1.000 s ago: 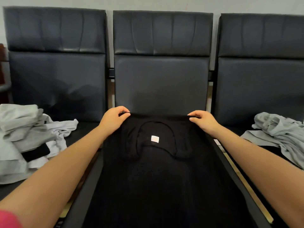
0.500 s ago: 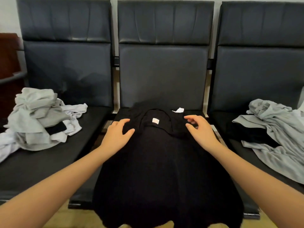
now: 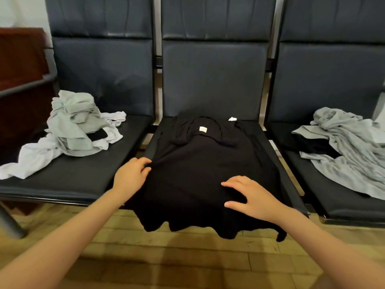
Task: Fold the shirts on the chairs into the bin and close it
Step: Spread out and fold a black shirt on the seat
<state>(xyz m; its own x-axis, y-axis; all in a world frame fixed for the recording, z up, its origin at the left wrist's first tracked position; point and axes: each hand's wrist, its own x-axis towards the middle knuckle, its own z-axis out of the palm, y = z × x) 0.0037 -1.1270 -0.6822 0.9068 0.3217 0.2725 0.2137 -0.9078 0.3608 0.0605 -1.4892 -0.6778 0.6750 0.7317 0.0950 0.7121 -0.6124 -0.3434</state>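
A black shirt (image 3: 200, 163) lies spread flat on the middle chair seat (image 3: 291, 184), collar and white label toward the backrest, its hem hanging over the front edge. My left hand (image 3: 131, 177) is at the shirt's left edge, its fingertips curled on the cloth there. My right hand (image 3: 250, 197) lies flat with spread fingers on the lower right part of the shirt. The bin is out of sight.
A heap of grey and white shirts (image 3: 73, 128) sits on the left chair (image 3: 83, 174). Grey shirts (image 3: 350, 147) over a black garment lie on the right chair (image 3: 343, 205). A brown wooden piece (image 3: 18, 65) stands far left. Wood floor lies below.
Both hands let go of the shirt's shoulders near the backrest and slid toward me down the laid-out shirt. The view has pulled back and tilted down.
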